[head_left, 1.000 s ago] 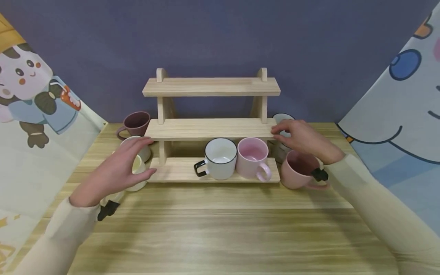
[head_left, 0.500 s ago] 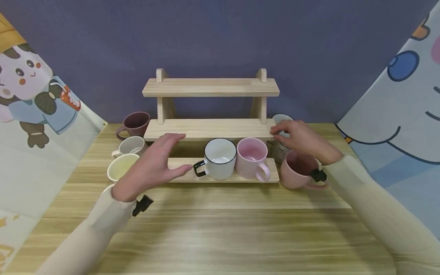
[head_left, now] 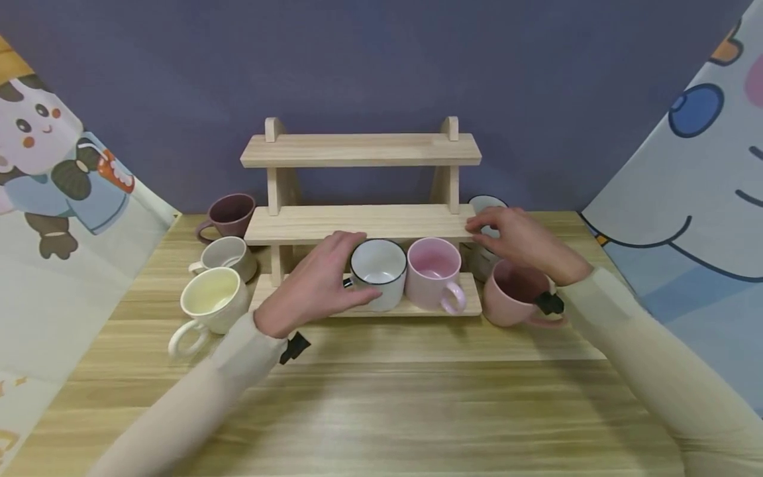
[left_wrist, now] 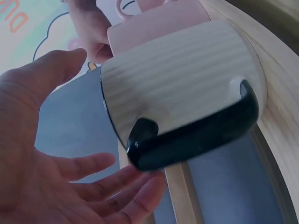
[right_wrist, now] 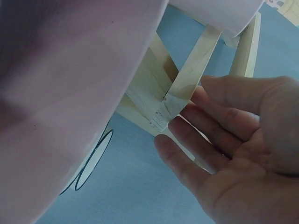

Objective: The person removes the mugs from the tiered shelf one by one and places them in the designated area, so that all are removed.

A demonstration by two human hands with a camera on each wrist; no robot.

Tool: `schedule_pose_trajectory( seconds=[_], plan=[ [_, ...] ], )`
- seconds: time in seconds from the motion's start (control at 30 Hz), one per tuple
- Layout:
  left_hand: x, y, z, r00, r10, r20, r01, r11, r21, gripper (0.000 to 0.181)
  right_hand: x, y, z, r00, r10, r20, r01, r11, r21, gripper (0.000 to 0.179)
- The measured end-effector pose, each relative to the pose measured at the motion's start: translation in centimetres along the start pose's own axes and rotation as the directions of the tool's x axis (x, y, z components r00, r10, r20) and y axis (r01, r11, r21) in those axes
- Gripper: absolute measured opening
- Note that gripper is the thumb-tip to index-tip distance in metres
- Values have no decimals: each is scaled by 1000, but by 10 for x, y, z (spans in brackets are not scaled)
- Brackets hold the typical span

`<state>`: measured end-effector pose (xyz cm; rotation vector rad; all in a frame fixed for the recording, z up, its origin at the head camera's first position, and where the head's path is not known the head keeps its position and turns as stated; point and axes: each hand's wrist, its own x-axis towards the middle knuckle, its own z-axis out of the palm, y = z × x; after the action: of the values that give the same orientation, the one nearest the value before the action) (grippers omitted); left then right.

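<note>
My left hand [head_left: 318,281] is at the left side of a white enamel-style mug [head_left: 389,286] with a dark rim, thumb and fingers spread apart. In the left wrist view its black handle [left_wrist: 201,135] passes close by the fingertips, and the palm faces the mug. This mug stands on the lowest board of a three-tier wooden shelf [head_left: 357,222], beside a light pink mug [head_left: 424,291]. My right hand [head_left: 518,240] holds the right end of the middle board, thumb at its front edge, fingers at the end.
Left of the shelf stand a dark plum mug [head_left: 229,215], a grey-white mug [head_left: 229,258] and a pale yellow mug [head_left: 223,311]. On the right are a rose mug [head_left: 507,305] and a dark-rimmed white mug [head_left: 487,202], partly behind the right hand. A blue-grey backdrop [head_left: 369,59] rises behind.
My left hand has moved right, from the mugs on the left over to the white mug. The pale yellow mug is now uncovered. My right hand has stayed at the shelf's end.
</note>
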<state>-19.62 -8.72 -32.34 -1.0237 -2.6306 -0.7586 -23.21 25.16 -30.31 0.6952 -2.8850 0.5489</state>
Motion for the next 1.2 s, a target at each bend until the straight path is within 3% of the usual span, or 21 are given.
schedule_pose_trajectory(
  seconds=[0.7, 0.97, 1.2],
  plan=[
    [15, 1, 13, 995, -88, 49, 86, 995, 45, 84, 4, 2, 3, 1000, -21, -8, 21, 999, -25, 23],
    [20, 1, 18, 995, -96, 25, 95, 995, 38, 78, 2, 2, 3, 1000, -30, -6, 30, 999, -27, 23],
    [14, 0, 18, 992, -127, 11, 127, 991, 34, 71, 1, 3, 3, 1000, -27, -5, 27, 1000, -13, 23]
  ],
)
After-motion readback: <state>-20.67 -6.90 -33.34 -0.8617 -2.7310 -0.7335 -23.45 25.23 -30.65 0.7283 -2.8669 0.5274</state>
